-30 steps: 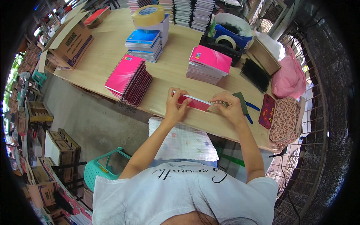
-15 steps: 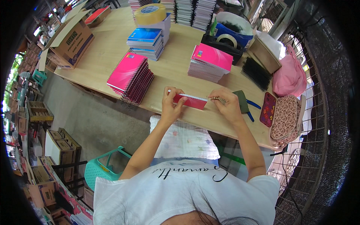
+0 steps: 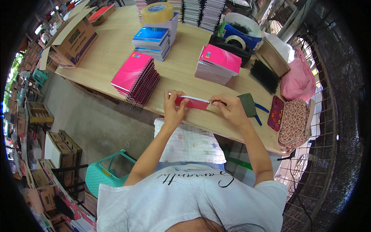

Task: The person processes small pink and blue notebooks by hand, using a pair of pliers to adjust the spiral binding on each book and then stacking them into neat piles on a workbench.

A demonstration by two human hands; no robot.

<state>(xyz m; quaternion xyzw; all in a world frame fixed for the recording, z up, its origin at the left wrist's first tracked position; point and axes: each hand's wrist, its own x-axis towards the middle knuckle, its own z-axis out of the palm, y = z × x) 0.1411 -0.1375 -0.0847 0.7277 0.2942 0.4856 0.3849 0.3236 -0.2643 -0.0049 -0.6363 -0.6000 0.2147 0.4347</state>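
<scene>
A brown cardboard box (image 3: 73, 44) stands at the table's (image 3: 104, 42) far left; nearer is a stack of pink-covered spiral notebooks (image 3: 133, 73). The left hand (image 3: 175, 107), thumb closed against fingers, grips a narrow pinkish-red booklet (image 3: 196, 103) above the table's near edge. At its right end, the right hand's (image 3: 227, 106) fingertips pinch a thin wire coil (image 3: 211, 103), mostly hidden. Rightward lie blue-handled pliers (image 3: 261, 108) and a red flower-patterned phone (image 3: 275, 113).
</scene>
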